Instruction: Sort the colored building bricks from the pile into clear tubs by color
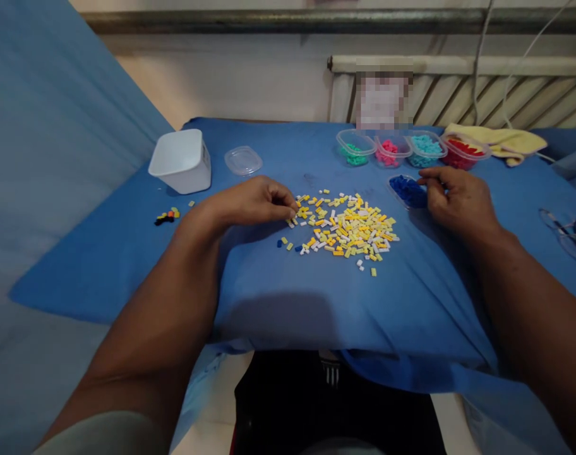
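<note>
My left hand (262, 201) is at the left edge of a spread pile of small toy building bricks (359, 227), mostly yellow, orange and white. Its thumb and fingers are closed together at the bricks there; anything between them is hidden. A few dark blue bricks (279, 243) lie just in front of this hand. My right hand (461, 196) is over the right side of a clear tub of dark blue bricks (406, 191). Its thumb and index finger are pinched near the rim, and what they hold, if anything, cannot be made out.
Clear tubs of green (354, 153), pink (387, 153), light blue (425, 150) and red bricks (462, 153) line the back, beside a yellow cloth (510, 142). Left are a white tub (186, 165), a clear lid (243, 161) and several loose bricks (168, 216). Glasses (572, 234) lie right.
</note>
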Available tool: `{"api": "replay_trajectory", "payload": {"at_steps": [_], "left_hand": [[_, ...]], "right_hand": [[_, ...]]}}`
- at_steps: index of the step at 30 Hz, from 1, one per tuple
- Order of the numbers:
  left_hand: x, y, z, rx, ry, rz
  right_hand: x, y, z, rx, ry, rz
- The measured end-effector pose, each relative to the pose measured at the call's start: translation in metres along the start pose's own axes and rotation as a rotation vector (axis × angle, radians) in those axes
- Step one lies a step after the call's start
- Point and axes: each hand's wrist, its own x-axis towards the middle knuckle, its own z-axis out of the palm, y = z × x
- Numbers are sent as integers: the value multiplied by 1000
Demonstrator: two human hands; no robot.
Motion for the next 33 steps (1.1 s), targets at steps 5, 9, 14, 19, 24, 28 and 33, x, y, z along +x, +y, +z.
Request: {"api": "replay_trajectory", "payload": {"at_steps": [5,9,14,19,24,28,33], "left_hand": [[-16,8,-7,71,-139,-31],[-21,14,-2,201,-178,-73],[-21,26,12,323,-213,-120],[-17,30,17,298,-217,-101],[-30,30,17,287,-120,-53],[-46,28,26,365,-121,-32],[-49,27,33,452,-137,-38]], "right_hand": [[-4,-10,-5,14,63,32],[-7,-11,-5,17,81,16],[-8,-8,-3,14,78,18],[-7,-10,-3,-17,55,22],[-7,-10,-5,9,53,42],[-6,-10,-5,14,40,45],[-7,-11,-2,40,33,21]]}}
